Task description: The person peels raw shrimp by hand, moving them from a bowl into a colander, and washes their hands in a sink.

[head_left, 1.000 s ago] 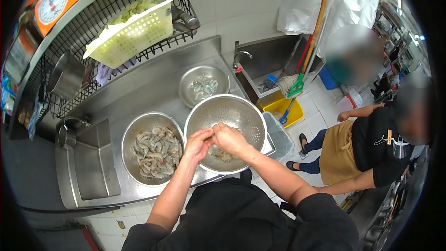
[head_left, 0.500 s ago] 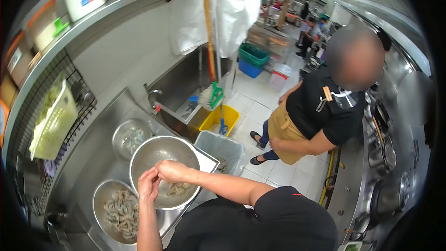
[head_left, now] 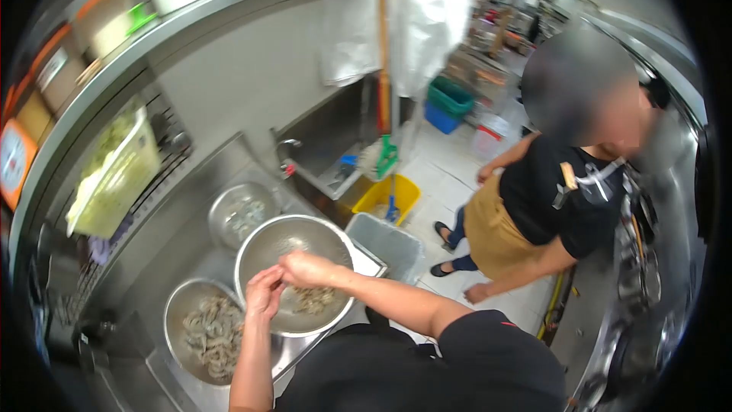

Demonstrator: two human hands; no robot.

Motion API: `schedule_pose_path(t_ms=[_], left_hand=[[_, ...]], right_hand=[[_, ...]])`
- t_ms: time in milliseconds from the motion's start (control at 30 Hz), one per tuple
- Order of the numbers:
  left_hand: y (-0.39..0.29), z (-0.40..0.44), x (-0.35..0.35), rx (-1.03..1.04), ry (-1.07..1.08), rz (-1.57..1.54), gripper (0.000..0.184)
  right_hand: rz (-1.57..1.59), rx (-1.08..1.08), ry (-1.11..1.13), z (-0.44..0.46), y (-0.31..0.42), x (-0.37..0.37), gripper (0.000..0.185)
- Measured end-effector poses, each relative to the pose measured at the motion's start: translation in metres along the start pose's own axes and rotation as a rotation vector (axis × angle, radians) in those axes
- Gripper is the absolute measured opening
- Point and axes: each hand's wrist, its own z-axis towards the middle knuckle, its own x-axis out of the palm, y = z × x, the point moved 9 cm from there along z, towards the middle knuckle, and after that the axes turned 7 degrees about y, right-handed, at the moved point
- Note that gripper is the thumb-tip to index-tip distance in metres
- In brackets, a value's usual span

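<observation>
My left hand [head_left: 264, 291] and my right hand [head_left: 303, 268] meet over the left side of a steel colander [head_left: 335, 248], fingers closed together on something too small to make out. Shrimp pieces or shells [head_left: 314, 300] lie in the bottom of the colander. To its left, a steel bowl [head_left: 177, 313] holds many whole grey shrimp [head_left: 213, 336]. Behind the colander, a smaller steel bowl [head_left: 221, 214] contains pale, bluish peeled shrimp [head_left: 246, 216].
A co-worker in a tan apron [head_left: 496, 233] stands at the right. A grey bin [head_left: 389, 248] and a yellow bucket [head_left: 402, 192] sit beyond the counter. Mops lean by a sink [head_left: 328, 126]. A basket of greens [head_left: 122, 175] hangs at left.
The view has swung toward the right, then slightly back, so the bowls appear farther left than at first. The co-worker's arm has moved down from the apron. My hands stay together over the colander.
</observation>
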Motion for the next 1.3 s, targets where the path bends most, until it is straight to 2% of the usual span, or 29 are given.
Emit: schedule_pose_path(t_ms=[67,167,267,333,367,400,467,500,600,833,900,1033,1100,1133,1200,1300], left_hand=[[0.001,-0.001,-0.008,0.024,-0.003,0.045,0.023],[-0.006,-0.011,-0.013,0.083,-0.006,0.086,0.024],[-0.003,-0.02,-0.024,0.125,-0.029,0.109,0.021],[-0.003,-0.022,-0.025,0.158,-0.024,0.122,0.02],[-0.004,-0.026,-0.028,0.176,-0.045,0.198,0.019],[-0.007,-0.029,-0.029,0.192,-0.064,0.275,0.018],[-0.011,-0.033,-0.028,0.236,-0.074,0.287,0.017],[-0.017,-0.036,-0.024,0.293,-0.054,0.351,0.016],[-0.035,-0.049,-0.018,0.433,-0.047,0.657,0.015],[-0.046,-0.06,-0.013,0.402,0.011,0.596,0.015],[-0.048,-0.061,-0.015,0.412,0.011,0.602,0.015],[-0.049,-0.06,-0.019,0.404,-0.027,0.523,0.02],[-0.054,-0.06,-0.029,0.39,-0.074,0.471,0.02],[-0.051,-0.059,-0.035,0.363,-0.117,0.416,0.02],[-0.057,-0.048,-0.047,0.452,-0.19,0.282,0.022],[-0.1,-0.022,-0.041,0.498,-0.23,0.08,0.032]], right_hand=[[0.057,-0.052,-0.01,0.012,-0.015,0.015,0.021],[0.364,0.031,-0.024,0.01,-0.016,0.015,0.016],[0.417,0.086,0.037,0.018,-0.025,0.034,0.015],[0.528,0.198,0.083,0.019,-0.03,0.045,0.016],[0.4,0.143,0.105,0.02,-0.023,0.045,0.017],[0.404,0.133,0.111,0.02,-0.018,0.042,0.017],[0.566,0.219,0.306,0.017,-0.016,0.06,0.017],[0.544,0.194,0.392,0.019,-0.016,0.066,0.016],[0.524,0.168,0.375,0.023,-0.017,0.07,0.02],[0.723,0.197,0.422,0.026,-0.014,0.076,0.013],[0.812,0.205,0.408,0.025,-0.012,0.074,0.004],[0.818,0.195,0.348,0.025,-0.026,0.072,0.007],[0.056,0.032,0.175,0.028,-0.024,0.048,0.015],[0.053,0.055,0.173,0.023,-0.032,0.049,0.015],[-0.605,-0.062,0.446,0.006,-0.041,0.078,0.018],[-0.583,-0.058,0.326,0.002,-0.049,0.084,0.016]])
